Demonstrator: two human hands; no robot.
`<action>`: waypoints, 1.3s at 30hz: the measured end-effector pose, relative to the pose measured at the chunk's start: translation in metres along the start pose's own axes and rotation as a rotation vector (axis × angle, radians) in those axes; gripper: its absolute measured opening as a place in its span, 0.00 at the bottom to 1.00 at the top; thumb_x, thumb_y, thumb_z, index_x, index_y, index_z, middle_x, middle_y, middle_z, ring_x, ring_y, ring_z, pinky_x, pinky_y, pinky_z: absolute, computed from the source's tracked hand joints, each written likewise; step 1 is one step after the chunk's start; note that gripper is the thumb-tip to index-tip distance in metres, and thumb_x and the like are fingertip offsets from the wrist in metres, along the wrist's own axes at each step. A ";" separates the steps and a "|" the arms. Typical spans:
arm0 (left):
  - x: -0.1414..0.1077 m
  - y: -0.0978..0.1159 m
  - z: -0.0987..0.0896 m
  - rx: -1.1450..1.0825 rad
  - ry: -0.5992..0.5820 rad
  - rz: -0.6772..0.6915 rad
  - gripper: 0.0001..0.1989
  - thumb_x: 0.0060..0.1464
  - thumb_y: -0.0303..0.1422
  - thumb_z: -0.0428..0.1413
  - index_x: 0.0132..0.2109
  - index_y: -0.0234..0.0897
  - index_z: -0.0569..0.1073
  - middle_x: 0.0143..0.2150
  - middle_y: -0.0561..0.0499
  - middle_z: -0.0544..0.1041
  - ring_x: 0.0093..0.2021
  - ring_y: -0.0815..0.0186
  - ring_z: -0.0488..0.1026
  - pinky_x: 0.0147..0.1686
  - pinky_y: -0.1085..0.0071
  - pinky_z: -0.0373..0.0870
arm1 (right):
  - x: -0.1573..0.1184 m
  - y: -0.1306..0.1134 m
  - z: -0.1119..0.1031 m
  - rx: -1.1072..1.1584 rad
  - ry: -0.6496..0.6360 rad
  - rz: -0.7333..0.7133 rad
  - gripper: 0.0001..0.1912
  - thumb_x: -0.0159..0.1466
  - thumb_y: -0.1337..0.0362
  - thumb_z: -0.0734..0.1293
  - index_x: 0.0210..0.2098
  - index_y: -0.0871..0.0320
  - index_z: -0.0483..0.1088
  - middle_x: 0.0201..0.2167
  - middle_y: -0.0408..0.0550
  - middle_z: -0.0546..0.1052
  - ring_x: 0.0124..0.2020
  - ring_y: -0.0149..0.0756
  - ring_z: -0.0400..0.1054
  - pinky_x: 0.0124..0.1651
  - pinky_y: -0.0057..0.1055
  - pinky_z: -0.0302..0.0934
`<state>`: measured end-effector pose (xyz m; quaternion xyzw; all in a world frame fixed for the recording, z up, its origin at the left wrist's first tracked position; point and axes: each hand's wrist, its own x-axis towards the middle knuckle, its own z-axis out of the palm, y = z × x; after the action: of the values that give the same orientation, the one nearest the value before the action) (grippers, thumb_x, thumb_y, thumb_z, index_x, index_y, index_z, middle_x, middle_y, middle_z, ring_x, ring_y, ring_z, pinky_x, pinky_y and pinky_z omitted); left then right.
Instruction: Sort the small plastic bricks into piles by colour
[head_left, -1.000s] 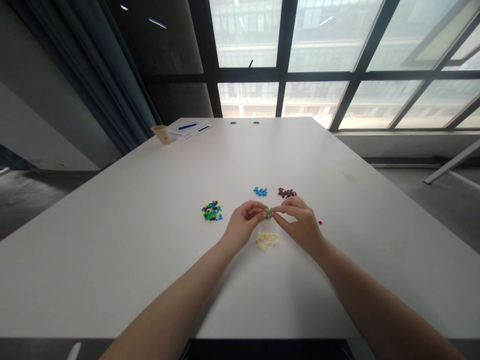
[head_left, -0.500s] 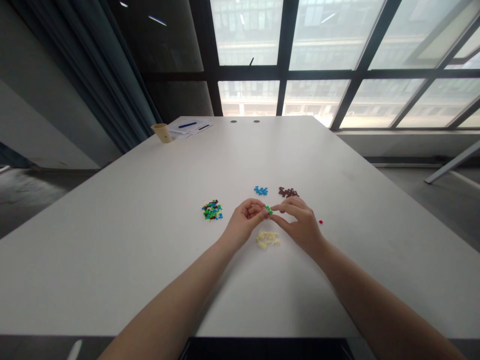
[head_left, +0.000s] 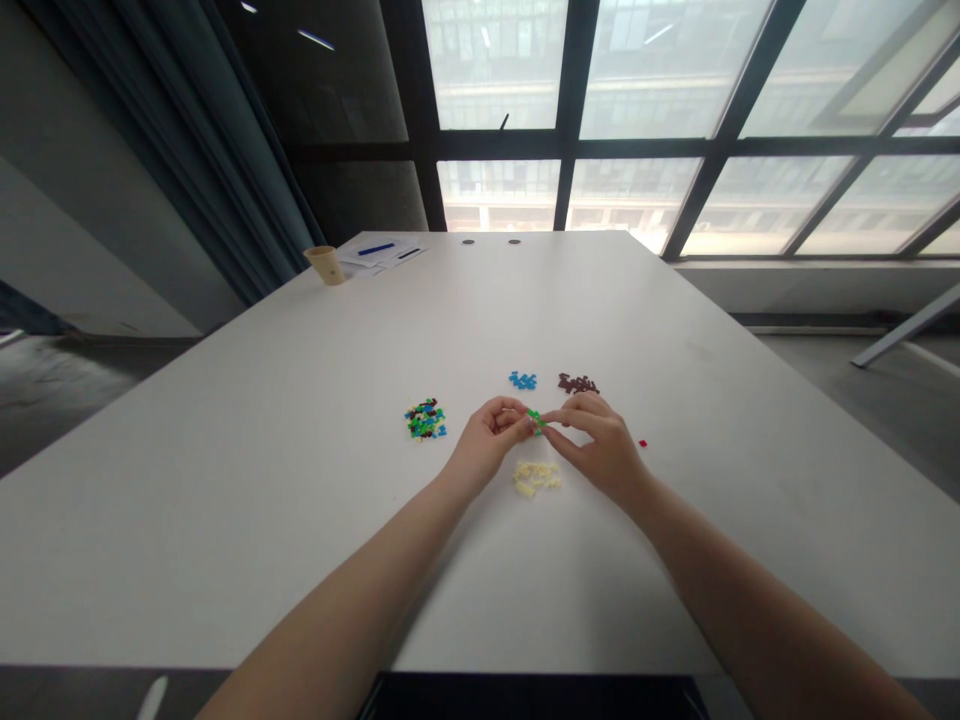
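Small green pieces point(head_left: 535, 417) show between my two hands near the middle of the white table. My left hand point(head_left: 495, 430) is closed with its thumb and fingertips at their left side. From the right, my right hand point(head_left: 594, 435) has finger and thumb tips close together at the green pieces; what it pinches is too small to make out. Pale yellow pieces point(head_left: 535, 477) lie just nearer than the hands. Blue pieces point(head_left: 523, 380) and dark brown pieces point(head_left: 577, 384) lie beyond them. A mixed-colour pile point(head_left: 425, 420) sits to the left.
A single red piece point(head_left: 643, 443) lies right of my right hand. At the table's far left stand a beige cup point(head_left: 325, 265) and papers point(head_left: 382, 255) with a blue pen point(head_left: 376, 249). A black object point(head_left: 536, 697) is at the near edge.
Both hands keep nearly the same place. The fingertips of my right hand have shifted slightly at the green pieces, more of which show between the hands.
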<state>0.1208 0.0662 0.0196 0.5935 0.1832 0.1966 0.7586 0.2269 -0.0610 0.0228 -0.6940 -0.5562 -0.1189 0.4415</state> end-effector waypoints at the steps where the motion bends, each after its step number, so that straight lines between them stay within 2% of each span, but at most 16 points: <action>1: 0.002 0.000 -0.002 0.031 0.037 0.016 0.14 0.40 0.36 0.62 0.32 0.35 0.68 0.24 0.55 0.72 0.28 0.71 0.70 0.35 0.72 0.66 | 0.000 0.005 0.000 -0.024 -0.016 0.027 0.05 0.59 0.65 0.65 0.32 0.55 0.74 0.26 0.44 0.71 0.31 0.33 0.64 0.39 0.32 0.59; 6: 0.013 0.007 -0.024 0.255 0.283 0.229 0.09 0.49 0.37 0.53 0.32 0.36 0.67 0.27 0.53 0.72 0.31 0.70 0.69 0.34 0.72 0.65 | -0.005 0.031 0.005 -0.229 -0.230 0.221 0.05 0.58 0.66 0.66 0.30 0.54 0.75 0.27 0.44 0.72 0.32 0.33 0.65 0.39 0.32 0.55; 10: 0.018 0.015 -0.042 0.356 0.391 0.304 0.07 0.50 0.37 0.51 0.32 0.37 0.66 0.29 0.52 0.71 0.32 0.69 0.69 0.35 0.72 0.65 | -0.009 0.035 0.015 -0.366 -0.326 0.319 0.07 0.58 0.65 0.65 0.30 0.52 0.76 0.29 0.44 0.73 0.35 0.34 0.65 0.39 0.33 0.50; 13: 0.019 0.017 -0.046 0.364 0.413 0.302 0.07 0.50 0.36 0.51 0.32 0.37 0.66 0.29 0.52 0.71 0.32 0.69 0.70 0.35 0.72 0.65 | -0.007 0.033 0.023 -0.396 -0.317 0.343 0.07 0.59 0.65 0.64 0.31 0.52 0.76 0.30 0.45 0.73 0.37 0.35 0.65 0.39 0.33 0.49; 18: 0.017 0.014 -0.040 0.380 0.374 0.319 0.07 0.51 0.36 0.51 0.32 0.36 0.66 0.29 0.52 0.71 0.32 0.69 0.70 0.34 0.72 0.65 | -0.003 0.032 0.030 -0.403 -0.311 0.340 0.08 0.60 0.65 0.64 0.32 0.52 0.76 0.30 0.46 0.74 0.37 0.36 0.65 0.39 0.33 0.49; 21: 0.016 0.015 -0.040 0.402 0.361 0.331 0.08 0.51 0.37 0.50 0.33 0.36 0.66 0.29 0.52 0.72 0.32 0.69 0.70 0.34 0.72 0.65 | -0.003 0.032 0.029 -0.394 -0.316 0.339 0.10 0.61 0.66 0.62 0.35 0.51 0.76 0.30 0.45 0.74 0.37 0.36 0.65 0.39 0.34 0.50; 24: 0.019 0.018 -0.051 0.507 0.391 0.346 0.08 0.52 0.37 0.49 0.34 0.37 0.67 0.31 0.50 0.73 0.33 0.67 0.70 0.34 0.71 0.65 | -0.002 0.032 0.020 -0.395 -0.248 0.327 0.13 0.60 0.68 0.60 0.37 0.53 0.75 0.31 0.46 0.75 0.36 0.36 0.66 0.39 0.33 0.51; 27: 0.023 0.021 -0.071 0.861 0.447 0.298 0.08 0.52 0.34 0.48 0.37 0.37 0.70 0.36 0.48 0.73 0.36 0.64 0.70 0.38 0.67 0.66 | 0.000 0.038 0.004 -0.367 -0.153 0.344 0.12 0.58 0.67 0.60 0.36 0.56 0.75 0.30 0.47 0.75 0.31 0.34 0.66 0.37 0.31 0.54; 29: 0.026 0.020 -0.084 1.158 0.456 0.173 0.09 0.51 0.32 0.49 0.38 0.38 0.72 0.40 0.45 0.72 0.40 0.61 0.69 0.42 0.63 0.65 | 0.002 0.045 -0.008 -0.350 -0.106 0.392 0.12 0.58 0.65 0.60 0.34 0.57 0.75 0.29 0.47 0.75 0.29 0.34 0.65 0.35 0.30 0.55; 31: 0.027 0.016 -0.093 1.366 0.437 0.005 0.10 0.50 0.31 0.50 0.39 0.38 0.74 0.44 0.42 0.71 0.44 0.55 0.67 0.42 0.60 0.64 | 0.003 0.052 -0.019 -0.361 -0.088 0.451 0.13 0.57 0.63 0.59 0.32 0.58 0.75 0.27 0.48 0.75 0.28 0.34 0.65 0.35 0.30 0.55; 33: 0.028 0.012 -0.097 1.467 0.407 -0.100 0.11 0.50 0.34 0.50 0.39 0.39 0.75 0.45 0.41 0.70 0.47 0.50 0.66 0.41 0.58 0.64 | 0.003 0.056 -0.025 -0.389 -0.101 0.494 0.14 0.57 0.61 0.59 0.30 0.58 0.75 0.26 0.48 0.74 0.27 0.35 0.65 0.34 0.30 0.55; 34: 0.028 0.010 -0.097 1.491 0.395 -0.112 0.12 0.50 0.35 0.51 0.40 0.39 0.75 0.44 0.41 0.70 0.47 0.50 0.65 0.41 0.59 0.65 | 0.003 0.057 -0.027 -0.401 -0.115 0.507 0.14 0.57 0.61 0.59 0.29 0.58 0.75 0.25 0.48 0.74 0.27 0.35 0.64 0.33 0.30 0.55; 39: 0.032 0.001 -0.096 1.526 0.379 -0.015 0.09 0.50 0.33 0.52 0.37 0.38 0.74 0.41 0.42 0.70 0.44 0.56 0.67 0.42 0.64 0.64 | 0.003 0.054 -0.026 -0.385 -0.174 0.510 0.15 0.57 0.59 0.58 0.28 0.57 0.74 0.22 0.46 0.72 0.24 0.34 0.63 0.30 0.29 0.53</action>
<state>0.0991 0.1621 -0.0027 0.9056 0.3979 0.1092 0.0982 0.2836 -0.0780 0.0136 -0.8892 -0.3673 -0.0478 0.2685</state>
